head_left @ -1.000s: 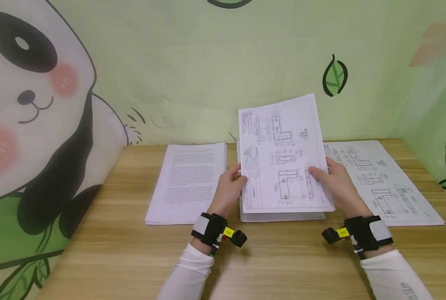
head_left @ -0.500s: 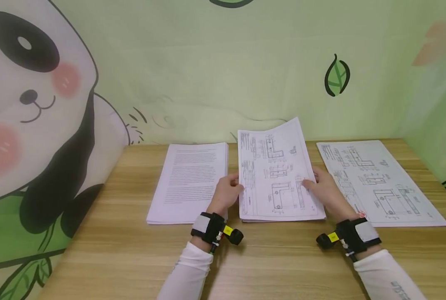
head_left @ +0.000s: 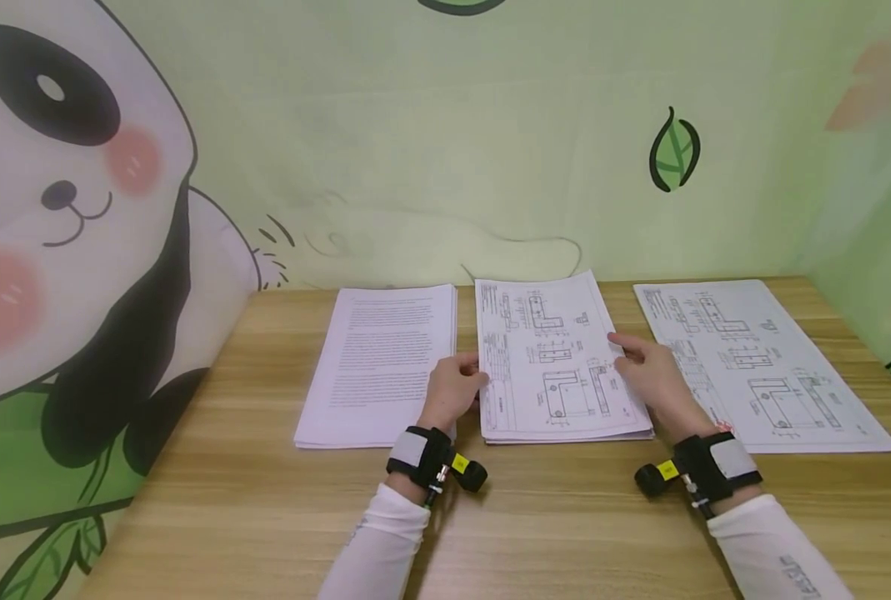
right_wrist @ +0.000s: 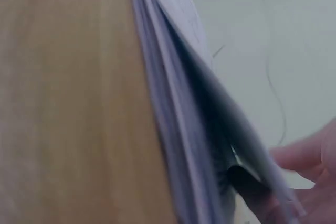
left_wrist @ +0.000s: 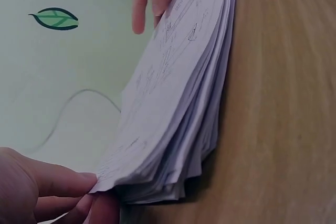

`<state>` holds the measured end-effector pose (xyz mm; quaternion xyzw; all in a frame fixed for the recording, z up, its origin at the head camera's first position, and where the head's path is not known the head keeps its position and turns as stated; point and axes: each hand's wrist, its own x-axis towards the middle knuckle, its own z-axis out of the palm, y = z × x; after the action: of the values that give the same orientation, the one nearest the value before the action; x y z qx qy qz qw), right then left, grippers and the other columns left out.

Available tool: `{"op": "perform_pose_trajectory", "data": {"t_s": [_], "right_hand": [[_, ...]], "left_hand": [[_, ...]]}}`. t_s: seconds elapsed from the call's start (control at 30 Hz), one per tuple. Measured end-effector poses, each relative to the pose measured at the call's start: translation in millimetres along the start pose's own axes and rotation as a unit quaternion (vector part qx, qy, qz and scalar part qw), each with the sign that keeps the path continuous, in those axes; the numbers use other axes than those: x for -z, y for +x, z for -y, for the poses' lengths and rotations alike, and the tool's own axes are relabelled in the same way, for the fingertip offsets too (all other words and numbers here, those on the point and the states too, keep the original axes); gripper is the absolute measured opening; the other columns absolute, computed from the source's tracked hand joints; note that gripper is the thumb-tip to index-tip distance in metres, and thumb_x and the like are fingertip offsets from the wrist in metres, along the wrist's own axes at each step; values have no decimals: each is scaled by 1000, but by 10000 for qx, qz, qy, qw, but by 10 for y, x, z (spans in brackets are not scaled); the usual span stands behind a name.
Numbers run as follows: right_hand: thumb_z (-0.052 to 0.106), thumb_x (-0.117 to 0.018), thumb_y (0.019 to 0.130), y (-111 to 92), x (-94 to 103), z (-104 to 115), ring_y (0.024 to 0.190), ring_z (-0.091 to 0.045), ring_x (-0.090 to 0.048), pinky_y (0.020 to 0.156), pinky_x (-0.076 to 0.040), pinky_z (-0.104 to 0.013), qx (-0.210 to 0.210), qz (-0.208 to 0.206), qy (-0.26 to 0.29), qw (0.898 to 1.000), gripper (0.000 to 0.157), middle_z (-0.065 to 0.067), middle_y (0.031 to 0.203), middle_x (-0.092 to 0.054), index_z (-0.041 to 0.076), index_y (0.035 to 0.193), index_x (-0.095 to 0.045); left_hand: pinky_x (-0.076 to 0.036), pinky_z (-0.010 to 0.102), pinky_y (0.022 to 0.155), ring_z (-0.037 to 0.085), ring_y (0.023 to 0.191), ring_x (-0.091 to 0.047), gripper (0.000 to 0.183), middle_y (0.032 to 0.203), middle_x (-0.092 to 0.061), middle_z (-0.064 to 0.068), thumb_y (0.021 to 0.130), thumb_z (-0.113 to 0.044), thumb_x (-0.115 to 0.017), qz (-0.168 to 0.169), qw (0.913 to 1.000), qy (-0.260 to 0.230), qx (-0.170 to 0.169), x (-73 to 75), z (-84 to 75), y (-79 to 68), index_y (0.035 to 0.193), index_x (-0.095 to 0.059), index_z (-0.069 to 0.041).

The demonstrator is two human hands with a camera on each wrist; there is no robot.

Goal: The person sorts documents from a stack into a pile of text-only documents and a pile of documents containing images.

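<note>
A stack of printed drawing sheets (head_left: 523,392) lies in the middle of the table. My left hand (head_left: 451,390) is at its left edge; in the left wrist view the thumb and fingers pinch a corner of the upper sheets. At the right edge, my right hand (head_left: 653,379) holds the sheet edge between its fingers. In the right wrist view that top sheet (right_wrist: 226,108) stands lifted off the pages below, with a dark fingertip under it. The lower fingers of both hands are partly hidden.
To the left lies a stack of text pages (head_left: 381,358). On the right is another drawing stack (head_left: 753,358) with a small red mark near the right wrist. The wooden table (head_left: 550,517) meets a printed backdrop (head_left: 385,150) behind the papers.
The held sheets have come down from a raised, tilted position onto the middle stack. Both hands lowered with them, and the right hand shifted left; its fingers have spread a little at the edge.
</note>
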<state>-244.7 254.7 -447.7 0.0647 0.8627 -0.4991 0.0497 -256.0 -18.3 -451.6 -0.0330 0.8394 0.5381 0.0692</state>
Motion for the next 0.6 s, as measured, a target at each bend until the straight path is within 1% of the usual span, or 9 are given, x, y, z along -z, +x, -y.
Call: {"op": "perform_pose_trajectory", "data": {"t_s": [0.07, 0.13, 0.17, 0.23, 0.3, 0.37, 0.47, 0.6], "right_hand": [[16, -42, 96, -10, 29, 30, 135, -39, -32, 108, -29, -57, 32, 224, -52, 9997, 49, -23, 150, -30, 9, 144, -35], [21, -43, 97, -26, 60, 65, 138, -39, -27, 110, -25, -59, 121, 428, -262, 9987, 50, -23, 151, -29, 9, 144, -35], [23, -43, 97, -35, 78, 82, 138, -41, -25, 110, -24, -59, 192, 518, -421, 9976, 50, -24, 150, -29, 8, 144, -34], [24, -41, 98, -51, 125, 105, 135, -44, -29, 107, -29, -61, 401, 597, -770, 9944, 50, -27, 148, -32, 4, 144, -34], [24, -39, 99, -68, 193, 118, 132, -47, -33, 103, -33, -62, 534, 519, -1135, 9907, 49, -31, 144, -36, 1, 142, -35], [26, -37, 99, -80, 288, 109, 128, -50, -35, 99, -37, -62, 652, 372, -1374, 9877, 50, -33, 141, -38, -1, 141, -36], [32, -36, 99, -97, 488, 61, 126, -52, -36, 98, -36, -64, 748, 122, -1592, 9843, 54, -35, 139, -38, -3, 140, -37], [36, -36, 99, -113, 836, -96, 121, -57, -35, 92, -34, -68, 885, -361, -1995, 9752, 57, -40, 136, -38, -5, 138, -37]], "left_hand": [[-55, 25, 53, 15, 67, -61, 35, 89, -63, 7, 85, -9, -59, -57, 10000, 63, 20, -4, -9, -5, 119, -65, -11], [-52, 24, 51, 15, 66, -60, 34, 90, -63, 7, 86, -12, -57, -144, 9996, 251, 31, -9, -22, -13, 119, -65, -13], [-50, 23, 50, 15, 67, -60, 33, 92, -64, 7, 87, -14, -56, -198, 9991, 373, 9, -12, -28, -16, 119, -65, -13], [-47, 22, 50, 16, 69, -59, 33, 96, -66, 7, 89, -17, -53, -290, 9975, 644, -29, -20, -38, -22, 119, -65, -13], [-43, 22, 51, 16, 72, -58, 33, 101, -67, 7, 90, -19, -51, -351, 9955, 879, -63, -21, -46, -27, 120, -65, -14], [-42, 22, 51, 16, 72, -58, 34, 104, -68, 7, 91, -20, -50, -364, 9945, 978, -95, -16, -50, -30, 120, -65, -14], [-44, 23, 49, 17, 67, -63, 36, 107, -69, 8, 91, -22, -49, -376, 9946, 957, -142, 12, -58, -30, 121, -64, -13], [-46, 24, 52, 18, 72, -65, 36, 111, -69, 11, 92, -23, -49, -501, 9947, 828, -337, 68, -82, -22, 121, -64, -10]]}}
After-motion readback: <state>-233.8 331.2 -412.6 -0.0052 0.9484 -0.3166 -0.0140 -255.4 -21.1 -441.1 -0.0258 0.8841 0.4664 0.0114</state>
